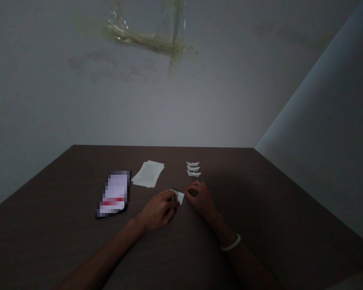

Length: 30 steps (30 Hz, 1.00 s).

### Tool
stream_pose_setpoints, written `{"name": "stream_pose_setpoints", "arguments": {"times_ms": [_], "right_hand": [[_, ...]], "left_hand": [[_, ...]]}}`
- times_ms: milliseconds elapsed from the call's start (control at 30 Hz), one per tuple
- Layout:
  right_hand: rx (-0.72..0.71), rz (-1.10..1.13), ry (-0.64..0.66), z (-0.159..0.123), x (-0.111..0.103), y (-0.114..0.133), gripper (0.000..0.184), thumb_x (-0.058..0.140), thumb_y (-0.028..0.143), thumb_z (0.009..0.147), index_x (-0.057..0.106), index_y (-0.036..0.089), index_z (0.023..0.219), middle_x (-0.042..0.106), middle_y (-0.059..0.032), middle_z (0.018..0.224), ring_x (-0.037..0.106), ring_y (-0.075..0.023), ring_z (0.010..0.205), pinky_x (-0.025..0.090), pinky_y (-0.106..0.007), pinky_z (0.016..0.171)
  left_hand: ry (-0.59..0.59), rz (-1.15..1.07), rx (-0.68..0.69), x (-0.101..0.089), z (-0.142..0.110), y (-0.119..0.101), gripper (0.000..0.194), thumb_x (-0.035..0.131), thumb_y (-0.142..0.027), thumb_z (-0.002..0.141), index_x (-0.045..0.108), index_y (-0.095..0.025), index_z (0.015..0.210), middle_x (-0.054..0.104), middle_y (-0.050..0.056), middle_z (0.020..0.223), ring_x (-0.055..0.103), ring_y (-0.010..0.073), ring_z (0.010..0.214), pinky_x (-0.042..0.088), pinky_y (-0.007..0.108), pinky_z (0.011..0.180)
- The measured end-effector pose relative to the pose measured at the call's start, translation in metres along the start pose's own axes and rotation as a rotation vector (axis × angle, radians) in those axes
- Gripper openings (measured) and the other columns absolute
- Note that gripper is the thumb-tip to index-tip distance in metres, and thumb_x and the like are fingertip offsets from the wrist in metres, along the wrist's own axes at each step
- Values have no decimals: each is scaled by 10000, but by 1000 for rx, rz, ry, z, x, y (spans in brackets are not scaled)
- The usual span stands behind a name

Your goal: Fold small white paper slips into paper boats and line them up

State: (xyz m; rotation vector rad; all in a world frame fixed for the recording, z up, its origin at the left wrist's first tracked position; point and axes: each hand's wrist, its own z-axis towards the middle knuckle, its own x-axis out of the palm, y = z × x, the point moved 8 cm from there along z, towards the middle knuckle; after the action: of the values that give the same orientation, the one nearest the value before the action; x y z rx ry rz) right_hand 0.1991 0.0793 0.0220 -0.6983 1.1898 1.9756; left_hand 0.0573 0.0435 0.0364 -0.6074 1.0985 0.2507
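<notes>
A small folded piece of white paper (pixel 180 197) lies between my two hands, low over the table. My left hand (pixel 159 210) has its fingers curled and closed on the paper's left side, hiding part of it. Thumb and index finger of my right hand (pixel 201 200) are pinched together at the paper's right corner; the exact contact is too small to make out. Just beyond my hands, three small white paper boats (pixel 193 168) stand in a short column, one behind another. A pale beaded bracelet (pixel 230 244) circles my right wrist.
A loose stack of printed paper sheets (pixel 148 174) lies beyond my left hand. Left of it rests a phone (pixel 113 194) with its screen lit and blurred. The dark brown table (pixel 78 177) meets a grey wall (pixel 181 108) bearing strips of yellowed tape (pixel 145 43).
</notes>
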Motion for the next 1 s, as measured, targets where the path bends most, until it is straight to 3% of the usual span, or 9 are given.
{"name": "stream_pose_setpoints", "arguments": {"times_ms": [133, 267, 533, 867, 1000], "right_hand": [[-46, 20, 13, -2, -1, 5, 76, 651, 233, 832, 715, 209, 799, 653, -43, 833, 575, -192, 830, 441, -339, 804], [-105, 37, 42, -5, -3, 13, 151, 748, 273, 743, 711, 214, 877, 634, -46, 908, 569, -204, 875, 445, -355, 829], [-138, 107, 56, -6, -3, 19, 159, 765, 215, 728, 669, 203, 855, 635, -42, 916, 572, -209, 900, 430, -367, 857], [-212, 218, 16, -6, -8, 28, 84, 682, 160, 791, 617, 209, 770, 667, -7, 805, 585, -173, 783, 421, -332, 801], [-272, 271, -13, -7, -13, 34, 62, 654, 175, 811, 614, 212, 783, 679, -15, 811, 607, -164, 775, 429, -332, 817]], "left_hand": [[-13, -18, -20, 0, 0, 2, 248, 478, -124, 832, 686, -188, 952, 583, 84, 989, 547, 216, 928, 479, 328, 803], [-25, -25, -27, 0, 0, 3, 239, 474, -107, 840, 676, -172, 949, 581, 90, 995, 542, 219, 954, 484, 339, 832], [-143, 52, -140, -6, -1, 13, 403, 507, -140, 857, 552, -179, 1256, 495, 121, 1305, 442, 273, 1187, 418, 449, 1013], [-167, 35, -145, -6, -2, 19, 444, 546, -145, 841, 504, -175, 1282, 562, 104, 1161, 491, 255, 1075, 428, 420, 962], [-154, 33, -136, -4, -2, 21, 226, 516, -107, 842, 611, -165, 1039, 592, 88, 1014, 515, 242, 971, 456, 382, 867]]}}
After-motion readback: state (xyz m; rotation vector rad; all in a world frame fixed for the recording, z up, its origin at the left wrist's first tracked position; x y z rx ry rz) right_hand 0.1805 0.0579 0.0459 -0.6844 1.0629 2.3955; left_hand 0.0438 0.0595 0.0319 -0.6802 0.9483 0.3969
